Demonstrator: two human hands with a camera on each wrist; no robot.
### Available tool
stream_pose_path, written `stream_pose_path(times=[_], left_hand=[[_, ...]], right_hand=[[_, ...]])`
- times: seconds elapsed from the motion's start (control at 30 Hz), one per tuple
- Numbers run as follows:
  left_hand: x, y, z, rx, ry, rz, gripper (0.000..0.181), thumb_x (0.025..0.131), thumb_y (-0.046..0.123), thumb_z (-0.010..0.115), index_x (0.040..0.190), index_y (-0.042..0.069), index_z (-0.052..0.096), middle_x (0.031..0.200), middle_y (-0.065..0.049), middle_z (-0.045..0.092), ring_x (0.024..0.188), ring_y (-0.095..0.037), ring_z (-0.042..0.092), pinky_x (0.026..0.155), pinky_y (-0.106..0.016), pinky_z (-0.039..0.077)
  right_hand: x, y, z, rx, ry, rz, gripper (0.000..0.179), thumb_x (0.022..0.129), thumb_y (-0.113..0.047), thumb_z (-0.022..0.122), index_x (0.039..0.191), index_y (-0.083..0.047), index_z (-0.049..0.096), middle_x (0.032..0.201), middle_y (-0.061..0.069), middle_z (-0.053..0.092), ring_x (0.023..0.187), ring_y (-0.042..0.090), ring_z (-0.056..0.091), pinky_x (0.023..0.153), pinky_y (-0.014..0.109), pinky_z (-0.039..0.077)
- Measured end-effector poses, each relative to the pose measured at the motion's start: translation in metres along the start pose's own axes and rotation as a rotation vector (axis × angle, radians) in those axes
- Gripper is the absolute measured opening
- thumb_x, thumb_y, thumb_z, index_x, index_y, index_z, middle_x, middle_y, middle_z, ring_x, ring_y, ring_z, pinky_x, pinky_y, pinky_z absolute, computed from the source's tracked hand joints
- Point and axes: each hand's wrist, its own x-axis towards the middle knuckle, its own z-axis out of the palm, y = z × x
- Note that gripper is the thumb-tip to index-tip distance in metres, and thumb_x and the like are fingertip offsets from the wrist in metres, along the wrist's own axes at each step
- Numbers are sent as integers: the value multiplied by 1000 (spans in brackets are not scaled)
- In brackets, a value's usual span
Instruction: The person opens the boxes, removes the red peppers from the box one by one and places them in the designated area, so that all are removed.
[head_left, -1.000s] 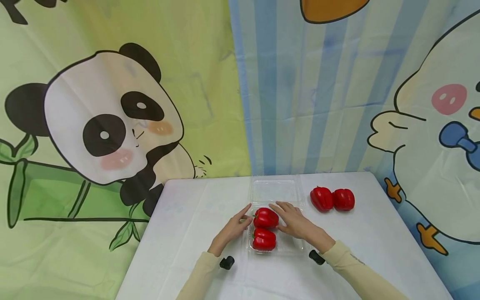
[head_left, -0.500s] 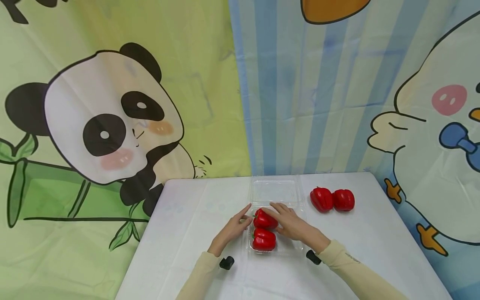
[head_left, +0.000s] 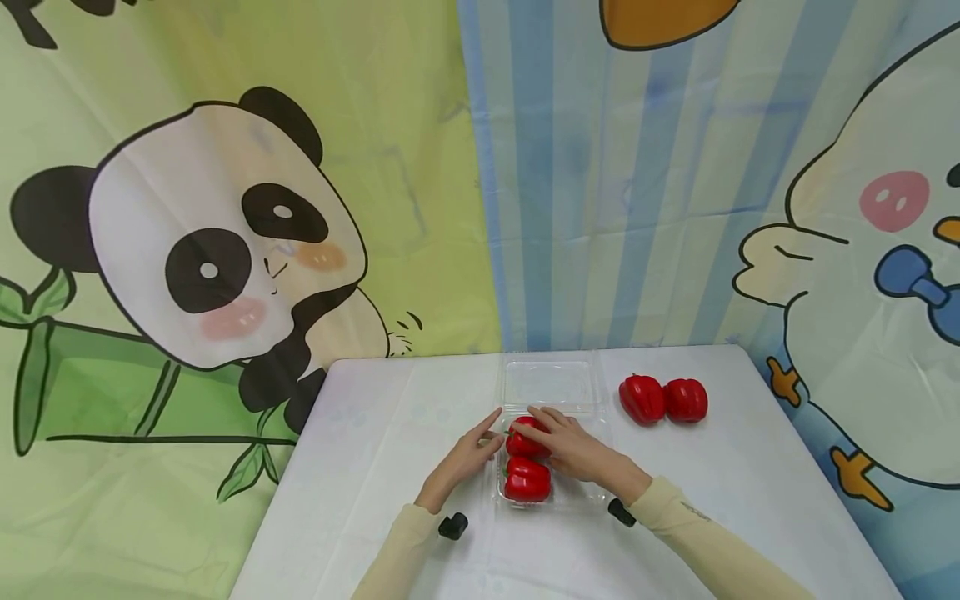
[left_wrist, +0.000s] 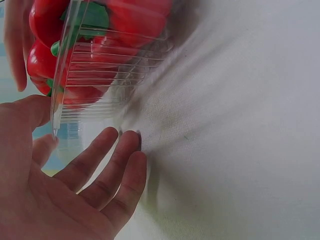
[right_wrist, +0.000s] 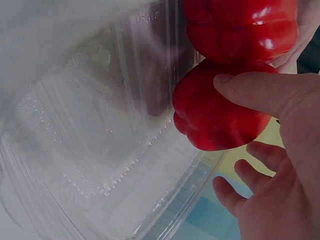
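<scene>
Two red bell peppers lie in a clear plastic box (head_left: 581, 492), one in front of the other along its left side. My right hand (head_left: 579, 450) holds the rear bell pepper (right_wrist: 215, 117). Its thumb (right_wrist: 250, 90) presses on the side, while the index finger reaches over the top in the head view. Below it sits the front bell pepper (head_left: 527, 481), free of both hands. My left hand (head_left: 463, 458) is at the box's left edge. In the left wrist view its thumb (left_wrist: 37, 109) touches the rim, with the other fingers loosely spread.
A clear lid (head_left: 551, 382) lies opened out behind the box. Two more red bell peppers (head_left: 663, 398) sit together at the back right of the white table (head_left: 390, 450). Printed cloths (head_left: 600, 208) hang behind and beside the table.
My right hand has moved left, bringing its fingers over the rear bell pepper, which has shifted slightly left and turned. The left hand has stayed at the box's edge.
</scene>
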Motion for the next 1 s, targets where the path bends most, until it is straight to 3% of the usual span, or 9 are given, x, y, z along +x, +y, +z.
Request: stream_pose_path(times=[0.53, 1.0], left_hand=[[0, 0, -1, 9, -4, 15, 60, 105, 35, 51, 160, 23, 29, 128, -17, 65, 87, -20, 67, 81, -37, 55], [0, 1, -1, 8, 1, 19, 59, 106, 35, 50, 160, 23, 29, 129, -18, 65, 87, -19, 66, 82, -38, 55]], right_hand=[[9, 1, 6, -44, -4, -60, 88, 84, -15, 80, 157, -31, 33, 162, 16, 30, 148, 39, 26, 110, 66, 37], [11, -1, 5, -34, 5, -69, 85, 83, -14, 81, 155, -26, 37, 158, 18, 35, 146, 40, 28, 109, 67, 37]])
